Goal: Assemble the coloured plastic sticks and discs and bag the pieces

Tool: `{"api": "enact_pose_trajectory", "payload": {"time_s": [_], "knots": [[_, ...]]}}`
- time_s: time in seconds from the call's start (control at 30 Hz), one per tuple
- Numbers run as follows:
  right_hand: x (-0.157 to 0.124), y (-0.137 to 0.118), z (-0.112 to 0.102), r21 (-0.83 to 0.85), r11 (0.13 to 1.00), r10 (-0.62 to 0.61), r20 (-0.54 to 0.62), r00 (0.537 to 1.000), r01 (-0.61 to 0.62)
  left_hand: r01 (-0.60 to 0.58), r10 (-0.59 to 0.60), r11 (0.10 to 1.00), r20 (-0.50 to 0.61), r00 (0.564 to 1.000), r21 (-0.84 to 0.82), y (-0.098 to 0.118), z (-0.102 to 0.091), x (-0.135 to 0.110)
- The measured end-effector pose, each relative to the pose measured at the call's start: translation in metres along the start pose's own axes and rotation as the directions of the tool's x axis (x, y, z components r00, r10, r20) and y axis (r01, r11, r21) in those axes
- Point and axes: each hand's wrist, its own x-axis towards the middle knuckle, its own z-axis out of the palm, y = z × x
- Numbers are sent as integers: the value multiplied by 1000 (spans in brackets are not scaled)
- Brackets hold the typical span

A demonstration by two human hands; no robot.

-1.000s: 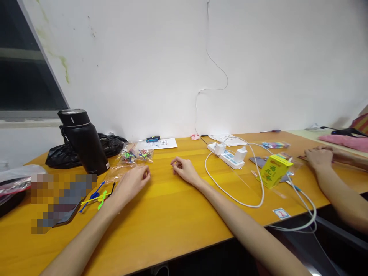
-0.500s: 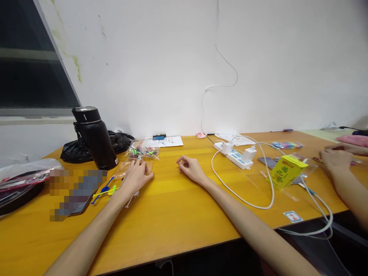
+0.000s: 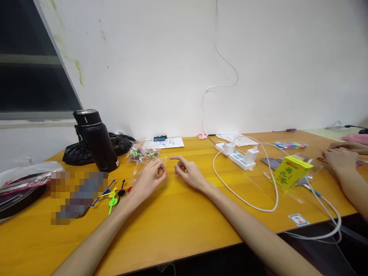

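My left hand (image 3: 148, 179) rests on the orange table (image 3: 178, 214) with its fingers curled in a pinch on the edge of a thin clear plastic bag (image 3: 143, 165). My right hand (image 3: 188, 173) lies just to its right, index finger stretched towards the left hand, the other fingers loosely bent, holding nothing. Several coloured plastic sticks (image 3: 115, 193) lie by my left wrist. A second clear bag with coloured pieces (image 3: 143, 153) sits just behind the hands.
A black flask (image 3: 96, 140) and a black bag (image 3: 83, 151) stand at the back left. A white power strip (image 3: 237, 155) with looping cables and a yellow drink carton (image 3: 290, 172) are on the right. Another person's hands (image 3: 339, 157) work at the far right.
My left hand has moved right and drawn the clear bag with it, baring more of the coloured sticks. My right index finger has stretched out towards it. The view shifted slightly.
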Motion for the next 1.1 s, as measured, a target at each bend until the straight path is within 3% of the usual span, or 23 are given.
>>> {"api": "enact_pose_trajectory", "payload": {"time_s": [0.23,0.57,0.83,1.1], "knots": [[-2,-9,1,48,998,-41,58,998,38,-105,105,994,11,994,-1,9,8,-3],[1,-10,-3,231,969,95,-32,995,-85,-29,31,995,16,999,-99,16,7,-4],[3,-3,-5,290,950,140,-55,989,-118,-5,4,996,-18,1000,-93,9,6,-4],[5,-1,-13,340,937,96,-48,994,-74,-96,96,995,-14,995,31,-5,12,-5]]}}
